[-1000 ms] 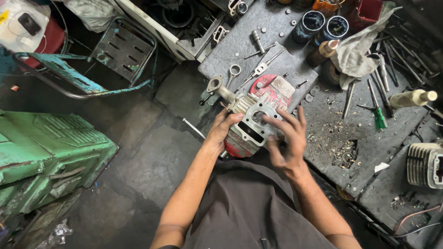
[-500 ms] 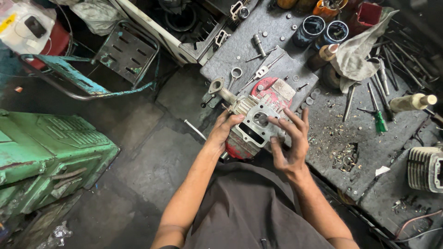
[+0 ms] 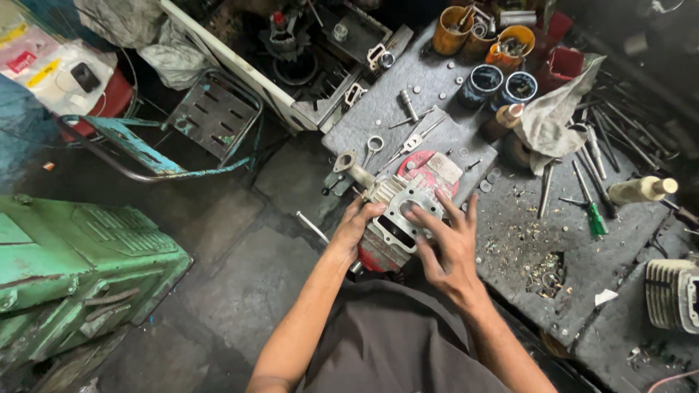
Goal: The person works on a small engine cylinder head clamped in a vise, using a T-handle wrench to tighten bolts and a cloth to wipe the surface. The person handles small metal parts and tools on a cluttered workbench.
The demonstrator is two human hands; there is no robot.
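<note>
While both hands work at the bench edge, the scene reads so:

Cylinder: a grey finned engine cylinder (image 3: pixel 397 215) with its open bore facing up, resting on a red casing (image 3: pixel 429 171) at the near edge of the bench (image 3: pixel 582 269), just ahead of the person's lap.

Left hand: the left hand (image 3: pixel 358 222) is curled around the cylinder's left side, fingers closed on the fins, steadying it.

Right hand: the right hand (image 3: pixel 453 244) lies open and spread, fingertips on the top rim beside the bore, gripping nothing.

Pipe: a short flanged pipe (image 3: pixel 351 169) juts from the cylinder's far left corner.

Near tools: a ring spanner (image 3: pixel 373 148) and a second spanner (image 3: pixel 415 140) lie just beyond the casing; a green screwdriver (image 3: pixel 595 217) sits well to the right.

Far bench: dark cups (image 3: pixel 499 84), orange tins (image 3: pixel 480 36), a rag (image 3: pixel 557 116) and a pale bottle (image 3: pixel 641 191) stand clear of the hands.

Right edge: another finned cylinder (image 3: pixel 673 295) sits well apart.

Floor: a green machine housing (image 3: pixel 80 269) stands to the left.

Doing it well, as I judge: keep the left grip firm so the part cannot rock on the casing, keep the fingertips flat on the rim and clear of the bore's edge, and keep loose grit off the top face.
</note>
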